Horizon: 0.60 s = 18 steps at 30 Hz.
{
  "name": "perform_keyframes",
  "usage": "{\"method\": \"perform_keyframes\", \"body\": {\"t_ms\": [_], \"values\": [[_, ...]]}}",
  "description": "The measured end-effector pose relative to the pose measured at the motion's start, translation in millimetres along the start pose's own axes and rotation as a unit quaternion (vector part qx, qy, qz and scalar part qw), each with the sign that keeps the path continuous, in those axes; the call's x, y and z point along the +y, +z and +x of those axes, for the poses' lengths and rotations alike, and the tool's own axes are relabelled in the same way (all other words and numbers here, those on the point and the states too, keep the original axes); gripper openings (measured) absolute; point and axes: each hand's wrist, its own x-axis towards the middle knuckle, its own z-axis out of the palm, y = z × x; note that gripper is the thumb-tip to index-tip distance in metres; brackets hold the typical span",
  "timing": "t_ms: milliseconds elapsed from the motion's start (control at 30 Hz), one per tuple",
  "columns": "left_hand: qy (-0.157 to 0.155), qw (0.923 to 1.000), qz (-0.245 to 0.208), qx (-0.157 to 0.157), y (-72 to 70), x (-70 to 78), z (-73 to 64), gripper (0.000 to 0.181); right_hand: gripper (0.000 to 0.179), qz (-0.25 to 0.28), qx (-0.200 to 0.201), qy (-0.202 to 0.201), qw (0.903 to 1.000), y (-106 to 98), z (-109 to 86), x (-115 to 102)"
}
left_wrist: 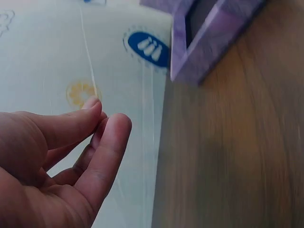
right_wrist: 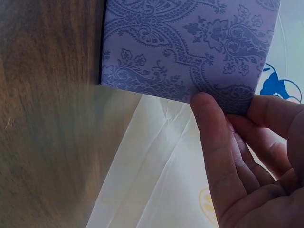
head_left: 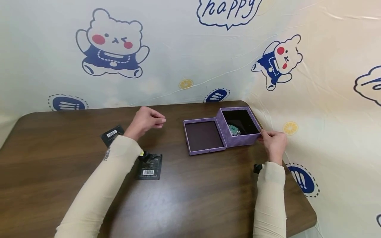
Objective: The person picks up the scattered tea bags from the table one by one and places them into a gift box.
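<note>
A purple patterned box (head_left: pixel 242 141) stands at the table's back right, its lid (head_left: pixel 205 135) folded out to the left with the dark inside facing up. Inside the box lies a small round green-and-silver object (head_left: pixel 234 130), partly hidden by the front wall. My right hand (head_left: pixel 274 145) pinches the box's front right corner between thumb and fingers; in the right wrist view the patterned wall (right_wrist: pixel 185 52) shows close up. My left hand (head_left: pixel 146 120) hovers left of the lid, fingers loosely bent toward the thumb, with nothing visible between them.
Two black packets with white barcode labels lie on the wooden table (head_left: pixel 59 165): one packet (head_left: pixel 107 138) behind the left forearm, another packet (head_left: pixel 152 168) beside the left wrist, partly covered by it. A printed curtain (head_left: pixel 166 49) hangs along the table's back and right edges.
</note>
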Motion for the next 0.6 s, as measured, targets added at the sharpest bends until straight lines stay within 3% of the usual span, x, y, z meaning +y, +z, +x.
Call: {"method": "perform_keyframes", "body": {"t_ms": [600], "values": [[-0.028, 0.9901, 0.132, 0.04, -81.9, -48.0, -21.6, 0.03, 0.039, -0.016, -0.014, -0.001, 0.9998, -1.6, 3.0, 0.9]]}}
